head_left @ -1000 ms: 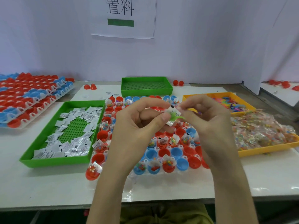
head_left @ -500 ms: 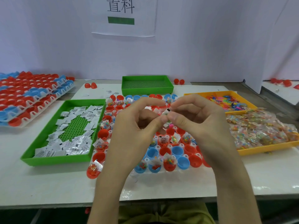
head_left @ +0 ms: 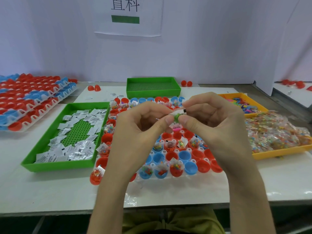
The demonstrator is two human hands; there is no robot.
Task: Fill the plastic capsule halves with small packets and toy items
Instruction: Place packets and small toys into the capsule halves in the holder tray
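Both hands are raised over the rack of red and blue capsule halves (head_left: 190, 168). My left hand (head_left: 140, 130) and my right hand (head_left: 214, 122) meet fingertip to fingertip and together pinch a small white packet wrapped around a green toy piece (head_left: 177, 116). Several capsule halves hold clear bags of coloured beads and white packets; others near the front right of the rack are bare. The hands hide the rack's middle.
A green tray (head_left: 42, 163) of white packets lies at left. A yellow tray (head_left: 283, 152) of bead bags and coloured toys sits at right. Another green tray (head_left: 153, 93) stands behind the rack. Stacked racks of capsule halves (head_left: 32, 100) fill the far left.
The packet, held flat with the green toy showing a second ago, is now folded tighter around the toy between both hands' fingertips. The hands stayed above the rack.
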